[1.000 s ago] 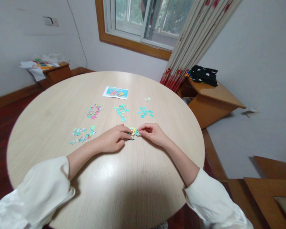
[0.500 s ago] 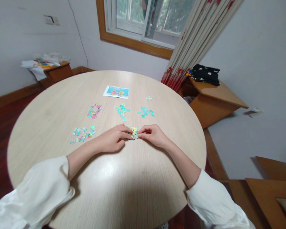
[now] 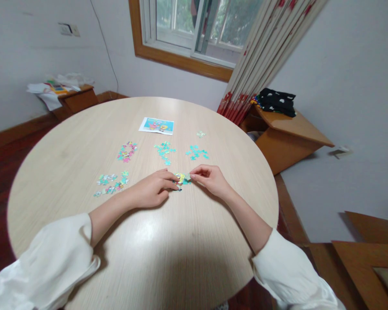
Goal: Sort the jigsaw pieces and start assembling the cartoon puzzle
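Note:
A small joined part of a jigsaw puzzle (image 3: pixel 180 178), with a yellow cartoon figure and teal around it, lies on the table. My left hand (image 3: pixel 151 187) rests beside it, fingers stretched out with the tips on its left edge. Between the thumb and fingertips of my right hand (image 3: pixel 210 178) is a puzzle piece (image 3: pixel 188 176) with a pale greenish side showing, at the right side of the joined part. My fingers cover some of the joined part's left side.
Loose pieces lie in groups: mixed ones (image 3: pixel 111 183), pink ones (image 3: pixel 127 152), teal ones (image 3: pixel 164 150) and more teal ones (image 3: pixel 197 152). Farther back are a pale piece group (image 3: pixel 201 134) and a picture sheet (image 3: pixel 157 125) on the round table (image 3: pixel 168 245).
My right hand has moved slightly up and right with the puzzle piece, uncovering more of the joined part. My left hand stays in nearly the same place.

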The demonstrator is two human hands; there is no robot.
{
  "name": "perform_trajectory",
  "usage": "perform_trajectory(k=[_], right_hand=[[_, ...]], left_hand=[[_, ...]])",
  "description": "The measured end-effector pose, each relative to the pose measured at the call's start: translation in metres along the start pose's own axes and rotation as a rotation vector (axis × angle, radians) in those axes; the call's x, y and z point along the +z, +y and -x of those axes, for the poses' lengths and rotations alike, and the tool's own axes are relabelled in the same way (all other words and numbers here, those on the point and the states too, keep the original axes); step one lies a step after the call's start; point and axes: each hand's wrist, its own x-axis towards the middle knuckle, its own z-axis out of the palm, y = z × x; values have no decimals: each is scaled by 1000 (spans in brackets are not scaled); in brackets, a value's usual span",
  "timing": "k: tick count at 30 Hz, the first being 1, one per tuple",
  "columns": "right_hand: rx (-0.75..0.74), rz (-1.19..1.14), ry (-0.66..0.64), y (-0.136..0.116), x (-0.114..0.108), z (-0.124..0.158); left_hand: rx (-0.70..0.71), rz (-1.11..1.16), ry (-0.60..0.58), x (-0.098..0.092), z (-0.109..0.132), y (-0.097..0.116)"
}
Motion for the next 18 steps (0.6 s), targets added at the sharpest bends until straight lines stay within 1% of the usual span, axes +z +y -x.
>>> perform_trajectory(k=[3,5,7,10,12,18], right_hand=[[-1,-40,127,2,-7,-5],[26,-63,148,3,-9,-6],[59,-65,106,3,-7,-5],[94,-48,-2,1,-1,0],[105,-37,-51,-1,3,3],[103,18,-126,-6,7,7]], left_hand=[[7,-26,-3,0,0,-1],[9,-44,-2,0,0,-1],[6,-53,-1,0,0,0],[5,-50,-2,-1,-1,1],[6,-47,-3,-1,-1,1],[3,-18,0,-1,-2,1]])
